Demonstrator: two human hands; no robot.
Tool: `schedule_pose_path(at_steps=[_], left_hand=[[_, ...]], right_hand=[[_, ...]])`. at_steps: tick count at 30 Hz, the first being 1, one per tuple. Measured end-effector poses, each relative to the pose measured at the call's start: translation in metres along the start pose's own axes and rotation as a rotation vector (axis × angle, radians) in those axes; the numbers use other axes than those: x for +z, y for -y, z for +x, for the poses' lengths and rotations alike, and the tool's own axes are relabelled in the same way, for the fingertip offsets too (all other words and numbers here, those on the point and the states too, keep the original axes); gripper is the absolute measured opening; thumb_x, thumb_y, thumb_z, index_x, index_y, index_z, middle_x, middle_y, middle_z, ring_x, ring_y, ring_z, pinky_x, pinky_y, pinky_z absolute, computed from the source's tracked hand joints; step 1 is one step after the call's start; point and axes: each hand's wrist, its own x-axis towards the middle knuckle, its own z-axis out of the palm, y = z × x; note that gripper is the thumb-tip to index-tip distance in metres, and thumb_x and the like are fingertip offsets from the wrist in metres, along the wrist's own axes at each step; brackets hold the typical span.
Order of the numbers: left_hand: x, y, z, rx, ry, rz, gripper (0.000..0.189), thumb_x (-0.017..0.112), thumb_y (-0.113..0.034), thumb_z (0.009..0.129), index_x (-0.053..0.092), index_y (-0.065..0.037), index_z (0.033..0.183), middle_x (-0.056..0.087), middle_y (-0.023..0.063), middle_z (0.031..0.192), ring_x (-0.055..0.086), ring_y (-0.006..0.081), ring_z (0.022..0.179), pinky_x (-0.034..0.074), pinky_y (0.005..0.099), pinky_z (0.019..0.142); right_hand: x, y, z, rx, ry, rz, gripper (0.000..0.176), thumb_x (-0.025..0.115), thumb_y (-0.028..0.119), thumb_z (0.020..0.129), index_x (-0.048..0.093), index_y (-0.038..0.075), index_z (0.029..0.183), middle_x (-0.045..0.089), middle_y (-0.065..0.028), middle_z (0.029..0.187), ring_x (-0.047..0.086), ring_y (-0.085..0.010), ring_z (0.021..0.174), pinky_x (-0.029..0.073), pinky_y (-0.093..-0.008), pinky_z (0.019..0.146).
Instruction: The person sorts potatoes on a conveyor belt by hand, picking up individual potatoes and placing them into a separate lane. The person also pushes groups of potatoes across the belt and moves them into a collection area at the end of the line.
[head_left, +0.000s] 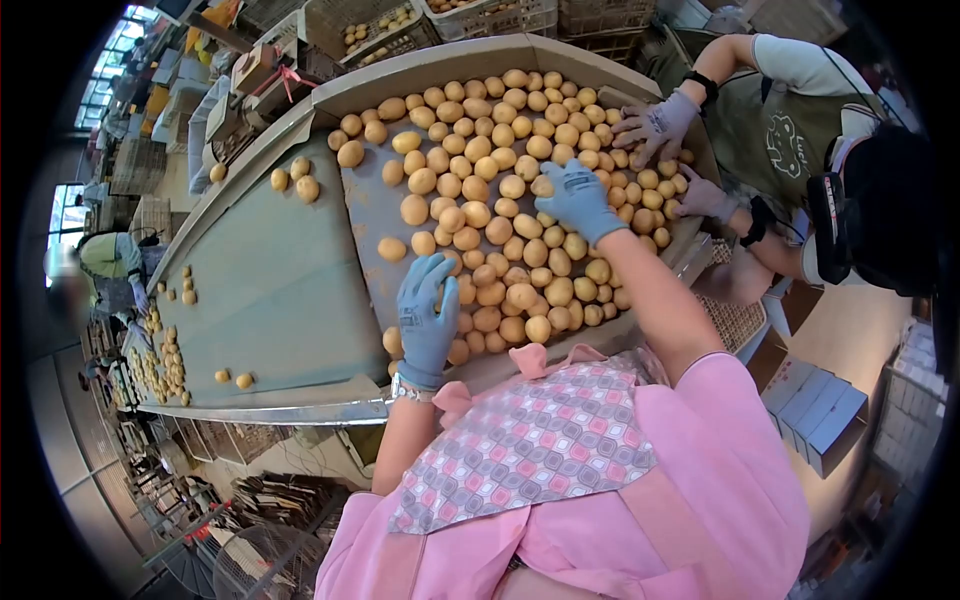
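Many round yellow-brown potatoes lie on the grey sorting surface. Among them, at the centre, is my right hand in a blue glove, its fingers and thumb curved around a potato. My left hand, gloved in blue too, is at the near left edge of the pile. Its fingers are bent and apart, close to several potatoes, and nothing is visibly held in it.
Across the right end, a co-worker's grey-gloved hands touch potatoes. A green conveyor belt with scattered potatoes extends left, where another person stands. Crates line the back; cardboard boxes are at lower right.
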Motion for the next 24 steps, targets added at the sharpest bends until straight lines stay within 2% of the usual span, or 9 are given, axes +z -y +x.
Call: schedule_pose_path(at_steps=[3,6,10,12,14,17,20,22,24], left_hand=[[0.0,0.0,-0.002,0.026,-0.026,0.015,0.026,0.069,-0.007,0.096,0.072,-0.004,0.123,0.07,0.0168,0.13,0.062,0.0385,0.126,0.048,0.0487,0.109],[-0.002,-0.004,0.0,-0.001,-0.048,0.011,0.026,0.068,-0.006,0.097,0.072,-0.003,0.123,0.07,0.0169,0.13,0.063,0.0382,0.126,0.048,0.0486,0.109],[-0.004,-0.001,0.002,-0.025,-0.042,0.002,0.026,0.067,-0.006,0.098,0.071,-0.003,0.123,0.069,0.0164,0.131,0.062,0.0375,0.127,0.048,0.048,0.109],[-0.004,-0.004,0.005,-0.022,-0.055,-0.002,0.025,0.067,-0.006,0.098,0.071,-0.003,0.123,0.07,0.0163,0.13,0.062,0.0374,0.127,0.048,0.0479,0.109],[-0.007,-0.008,0.004,-0.044,-0.053,-0.015,0.025,0.067,-0.006,0.098,0.071,-0.003,0.123,0.069,0.0164,0.13,0.062,0.0369,0.127,0.048,0.0477,0.11],[-0.005,0.0,0.003,-0.036,-0.019,-0.077,0.026,0.067,-0.006,0.098,0.071,-0.003,0.123,0.069,0.0164,0.132,0.062,0.0365,0.128,0.048,0.0476,0.11],[-0.008,-0.005,0.004,-0.041,-0.066,0.009,0.026,0.067,-0.006,0.098,0.071,-0.003,0.123,0.068,0.0166,0.133,0.061,0.0368,0.129,0.048,0.0477,0.11],[-0.004,0.0,0.003,-0.046,-0.07,-0.018,0.029,0.069,-0.009,0.096,0.071,-0.003,0.125,0.068,0.0166,0.133,0.061,0.0383,0.129,0.048,0.0486,0.11],[-0.002,0.0,0.004,0.02,0.018,-0.025,0.032,0.071,-0.01,0.095,0.071,-0.005,0.126,0.065,0.0161,0.138,0.057,0.0398,0.133,0.045,0.0513,0.113]], right_hand=[[-0.014,-0.019,-0.01,-0.008,-0.096,0.415,0.054,0.075,0.033,0.091,0.06,0.011,0.138,0.065,-0.0162,0.13,0.069,-0.0323,0.112,0.059,-0.0427,0.094],[-0.013,0.0,-0.034,-0.043,-0.02,1.485,0.055,0.069,0.029,0.099,0.053,0.01,0.148,0.065,-0.0147,0.134,0.069,-0.0317,0.118,0.058,-0.0424,0.101],[0.029,0.034,-0.079,0.46,1.029,2.662,0.046,0.061,0.029,0.106,0.054,0.007,0.146,0.067,-0.0175,0.133,0.065,-0.0355,0.129,0.058,-0.054,0.106],[0.027,0.029,-0.051,0.512,0.974,2.536,0.033,0.061,0.029,0.106,0.059,0.006,0.129,0.068,-0.0157,0.127,0.068,-0.0325,0.122,0.06,-0.0521,0.101],[-0.027,0.025,0.031,-0.327,0.432,1.76,0.02,0.06,0.021,0.105,0.06,0.006,0.092,0.059,-0.0049,0.098,0.059,-0.0182,0.085,0.059,-0.0367,0.078],[-0.144,-0.006,0.148,-0.168,0.068,2.155,0.037,0.06,0.038,0.106,0.059,0.011,0.131,0.067,-0.0079,0.115,0.071,-0.0293,0.101,0.064,-0.0432,0.09],[-0.125,0.002,0.184,0.002,-0.137,1.439,0.034,0.059,0.036,0.106,0.063,0.009,0.127,0.069,-0.0116,0.119,0.071,-0.0314,0.101,0.064,-0.0421,0.09],[-0.089,0.027,0.164,-0.257,-0.245,0.492,0.023,0.063,0.021,0.101,0.067,0.005,0.117,0.071,-0.0161,0.117,0.07,-0.0367,0.101,0.059,-0.0445,0.09],[-0.025,0.047,0.138,-0.584,-0.383,0.414,0.039,0.065,0.021,0.103,0.063,0.008,0.14,0.07,-0.0138,0.132,0.071,-0.0301,0.112,0.058,-0.0412,0.095]])
